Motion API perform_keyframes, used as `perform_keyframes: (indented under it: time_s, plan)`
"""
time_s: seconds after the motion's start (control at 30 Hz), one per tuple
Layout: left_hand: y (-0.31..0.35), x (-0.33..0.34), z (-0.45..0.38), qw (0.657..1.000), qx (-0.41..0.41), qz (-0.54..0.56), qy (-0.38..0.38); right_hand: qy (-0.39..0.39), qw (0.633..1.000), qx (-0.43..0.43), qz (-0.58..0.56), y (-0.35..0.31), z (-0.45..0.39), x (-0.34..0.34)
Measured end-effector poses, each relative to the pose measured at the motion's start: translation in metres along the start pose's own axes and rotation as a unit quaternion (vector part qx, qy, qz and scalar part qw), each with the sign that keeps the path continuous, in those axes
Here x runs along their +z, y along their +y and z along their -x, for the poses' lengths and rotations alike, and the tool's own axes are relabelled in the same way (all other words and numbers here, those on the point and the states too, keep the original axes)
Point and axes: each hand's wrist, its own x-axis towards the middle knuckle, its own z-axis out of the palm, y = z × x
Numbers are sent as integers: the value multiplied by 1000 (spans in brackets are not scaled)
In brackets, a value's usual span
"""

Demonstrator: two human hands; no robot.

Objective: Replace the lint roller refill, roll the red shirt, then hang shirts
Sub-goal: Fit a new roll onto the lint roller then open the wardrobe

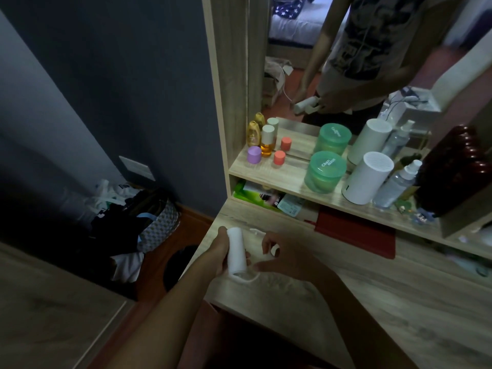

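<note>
Head view: my left hand (pixel 218 253) clamps the white lint roller refill (pixel 236 251) over the desk (pixel 372 296) edge, long axis running twelve to six, open end toward six. My right hand (pixel 286 258), fingers spread and empty, hovers just beside it at three o'clock, nearer that open end.

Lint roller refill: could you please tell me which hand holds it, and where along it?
The left hand grips the white lint roller refill around its middle. The right hand pinches something small and white beside its lower end; what exactly cannot be told.
</note>
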Motion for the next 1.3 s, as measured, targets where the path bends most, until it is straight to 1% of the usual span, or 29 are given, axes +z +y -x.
perform_keyframes:
  time_s: [0.23,0.43,0.6,0.8,0.87,0.97,1.07,1.23,1.3]
  plan:
    - [-1,1,6,999,-6,-43,-21,6,1000,6,3,-1,-7,10]
    - [-2,-6,6,999,2,-37,-32,15,1000,-3,-2,0,-7,13]
    - [-2,-9,7,998,14,-30,-58,10,1000,6,-10,-4,-6,11]
    - [-6,-17,7,997,8,-13,-78,5,1000,6,-1,-3,-5,12]
    - [-8,-19,7,998,10,-10,-66,4,1000,3,-7,-3,-5,13]
    - [-5,-14,7,999,12,-23,-27,-1,1000,4,-23,-3,-6,15]
    - [2,-2,11,999,15,-51,0,-2,999,12,-37,-7,-7,12]
    - [12,9,16,996,4,-85,0,-7,999,23,-28,-11,-8,8]
    - [9,7,15,998,5,-68,10,-1,999,25,-21,-11,-6,5]
